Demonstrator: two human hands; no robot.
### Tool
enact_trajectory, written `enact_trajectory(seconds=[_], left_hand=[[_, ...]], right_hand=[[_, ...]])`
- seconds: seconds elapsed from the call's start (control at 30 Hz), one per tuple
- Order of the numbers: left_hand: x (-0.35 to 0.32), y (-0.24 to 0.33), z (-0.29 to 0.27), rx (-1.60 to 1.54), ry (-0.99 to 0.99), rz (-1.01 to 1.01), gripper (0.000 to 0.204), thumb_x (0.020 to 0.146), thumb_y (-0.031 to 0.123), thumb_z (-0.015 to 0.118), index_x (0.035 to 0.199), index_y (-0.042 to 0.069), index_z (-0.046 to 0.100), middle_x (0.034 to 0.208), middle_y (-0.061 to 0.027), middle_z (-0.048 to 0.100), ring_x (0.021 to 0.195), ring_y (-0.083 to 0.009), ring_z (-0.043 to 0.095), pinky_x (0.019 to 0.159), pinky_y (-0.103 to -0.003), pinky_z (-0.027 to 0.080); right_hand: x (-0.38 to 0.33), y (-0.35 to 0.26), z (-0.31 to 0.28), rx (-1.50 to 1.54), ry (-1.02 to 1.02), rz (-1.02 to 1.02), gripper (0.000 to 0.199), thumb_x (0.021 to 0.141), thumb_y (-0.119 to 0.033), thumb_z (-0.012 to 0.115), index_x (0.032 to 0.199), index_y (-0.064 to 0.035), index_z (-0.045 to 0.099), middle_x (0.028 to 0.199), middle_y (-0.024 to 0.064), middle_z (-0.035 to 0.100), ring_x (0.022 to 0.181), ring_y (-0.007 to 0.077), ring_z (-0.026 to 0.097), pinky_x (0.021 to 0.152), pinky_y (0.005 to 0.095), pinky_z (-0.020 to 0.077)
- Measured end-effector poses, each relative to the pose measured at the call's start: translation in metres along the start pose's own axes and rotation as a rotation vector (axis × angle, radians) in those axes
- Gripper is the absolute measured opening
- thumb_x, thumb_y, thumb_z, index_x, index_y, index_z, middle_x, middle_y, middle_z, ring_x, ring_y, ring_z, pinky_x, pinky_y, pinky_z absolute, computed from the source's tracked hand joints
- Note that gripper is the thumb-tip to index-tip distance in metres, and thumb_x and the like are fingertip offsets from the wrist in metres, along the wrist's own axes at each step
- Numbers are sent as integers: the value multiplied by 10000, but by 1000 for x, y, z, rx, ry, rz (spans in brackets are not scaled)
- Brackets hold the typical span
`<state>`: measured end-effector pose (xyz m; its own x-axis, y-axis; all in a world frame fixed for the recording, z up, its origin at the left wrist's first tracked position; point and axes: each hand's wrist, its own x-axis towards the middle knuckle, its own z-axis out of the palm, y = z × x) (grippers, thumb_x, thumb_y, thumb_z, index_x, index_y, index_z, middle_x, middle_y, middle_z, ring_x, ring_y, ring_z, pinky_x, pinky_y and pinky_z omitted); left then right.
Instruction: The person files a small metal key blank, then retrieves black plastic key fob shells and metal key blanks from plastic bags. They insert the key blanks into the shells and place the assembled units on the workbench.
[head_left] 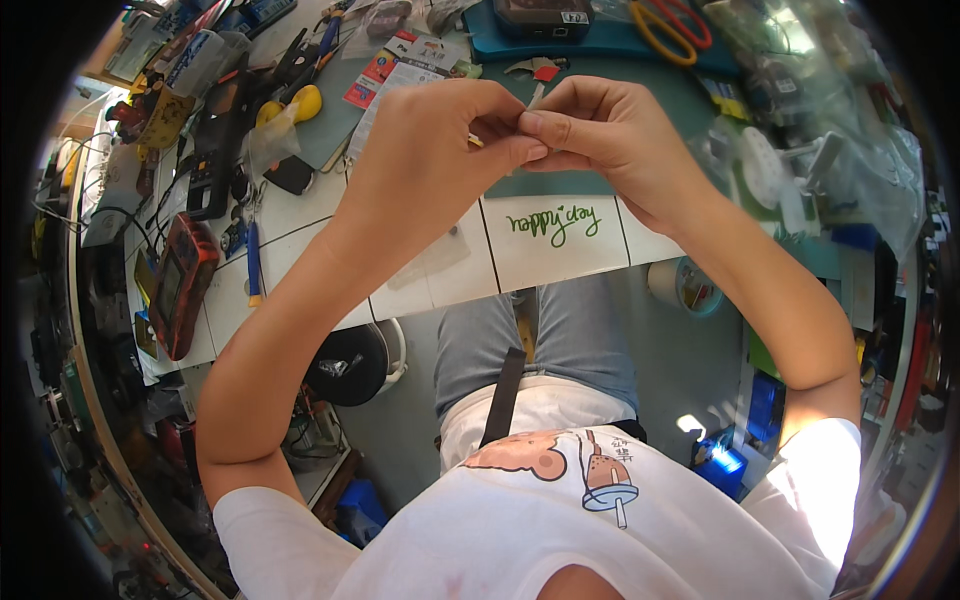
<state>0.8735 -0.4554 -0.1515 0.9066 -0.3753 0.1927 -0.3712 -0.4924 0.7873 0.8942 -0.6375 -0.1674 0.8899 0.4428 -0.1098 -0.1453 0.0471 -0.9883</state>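
Observation:
Above the far part of the workbench my two hands meet, fingertips together. My left hand [425, 135] is closed in a pinch, its thumb against the right thumb. Closed likewise, my right hand [615, 130] pinches from the other side. A small thin whitish piece [538, 96] sticks up between the fingertips; its kind cannot be made out, and the fingers hide most of it. A bit of yellow shows by the left fingers. Beyond the hands, a small red-and-grey item [545, 72] lies on the teal mat [490, 75]. Flat packages [405, 65] in red and white lie beside my left hand.
At left are a red-and-black handheld meter [183, 285], a blue-handled tool [253, 262], a yellow-handled tool [300, 104] and cables. Orange-and-red-handled scissors [665, 30] lie at the far right, near clear plastic bags [850, 130]. A roll of tape [690, 287] sits by the front edge.

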Motion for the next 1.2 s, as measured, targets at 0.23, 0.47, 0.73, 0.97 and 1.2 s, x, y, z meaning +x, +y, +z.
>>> enact_trajectory(seconds=[0.23,0.47,0.73,0.97,1.2], left_hand=[[1,-11,-3,-153,27,-35,158,756,97,650,860,-20,670,709,-107,661,629,-130,614,577,-240,461],[4,-17,-8,-177,-19,-170,142,782,123,671,802,-14,643,693,-35,620,626,-65,560,561,-202,459],[3,-10,-4,-58,-93,-186,148,801,140,685,811,12,611,729,-6,600,657,-48,543,560,-201,477],[4,-19,-6,-265,-111,-135,144,824,138,658,829,1,614,765,-21,616,719,-63,578,609,-214,508],[2,-13,-8,-167,-120,-169,168,841,110,619,956,-8,652,822,-68,657,737,-102,625,667,-235,529]], right_hand=[[-4,1,1,-18,-15,-53,245,837,-196,658,908,37,631,829,85,641,776,138,644,731,243,533],[-5,-1,6,-82,40,-1,280,827,-201,658,945,50,628,829,104,647,777,150,649,722,255,538],[-8,-13,9,-70,59,147,249,803,-183,647,895,47,626,822,117,647,765,167,650,714,276,544],[-3,-2,0,-65,-51,79,202,864,-196,616,952,-17,584,904,56,616,834,134,628,798,271,524],[-2,5,1,-114,-49,35,228,879,-220,606,975,-15,573,921,49,608,845,129,619,812,259,518]])
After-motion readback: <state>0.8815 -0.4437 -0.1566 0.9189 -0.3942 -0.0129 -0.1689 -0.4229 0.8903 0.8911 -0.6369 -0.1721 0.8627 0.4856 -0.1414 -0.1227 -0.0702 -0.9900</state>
